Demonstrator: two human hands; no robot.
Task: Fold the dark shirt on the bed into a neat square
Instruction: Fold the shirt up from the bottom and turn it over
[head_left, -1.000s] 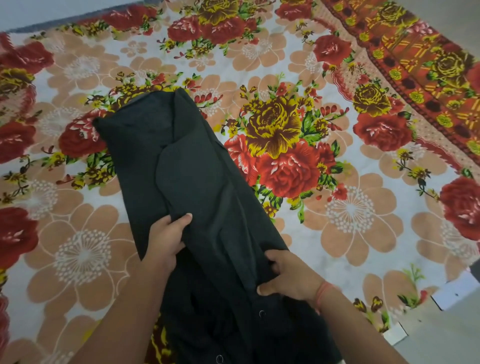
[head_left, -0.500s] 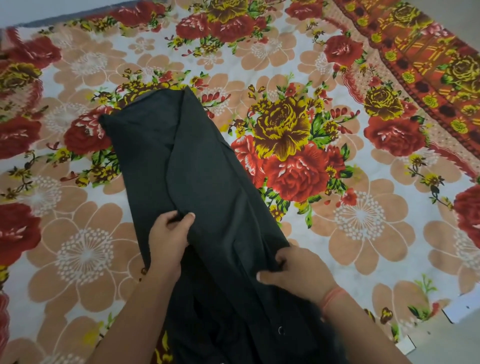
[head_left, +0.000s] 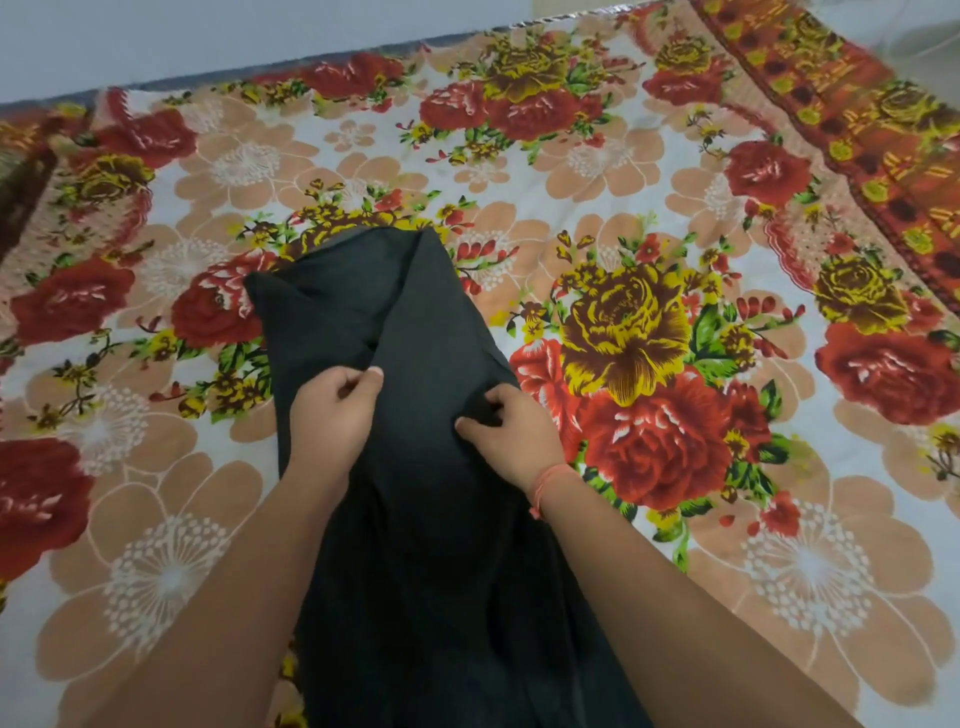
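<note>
The dark shirt (head_left: 395, 312) lies as a long narrow strip down the middle of the bed, its far end about halfway up the floral sheet and its near end running under my arms out of view. My left hand (head_left: 332, 410) pinches a fold of the cloth along the strip's left side. My right hand (head_left: 511, 431) grips a bunched fold near the right edge, level with the left hand. Both hands are close together on the shirt's middle part. A red thread is tied round my right wrist.
The bed is covered by a flowered sheet (head_left: 649, 322) in red, yellow and peach with a red patterned border (head_left: 857, 135) along the right. A pale wall (head_left: 208, 36) stands behind the far edge of the bed.
Both hands have slid farther up the shirt and come closer together, still holding cloth. The view has tilted up, showing more of the far bed and the wall.
</note>
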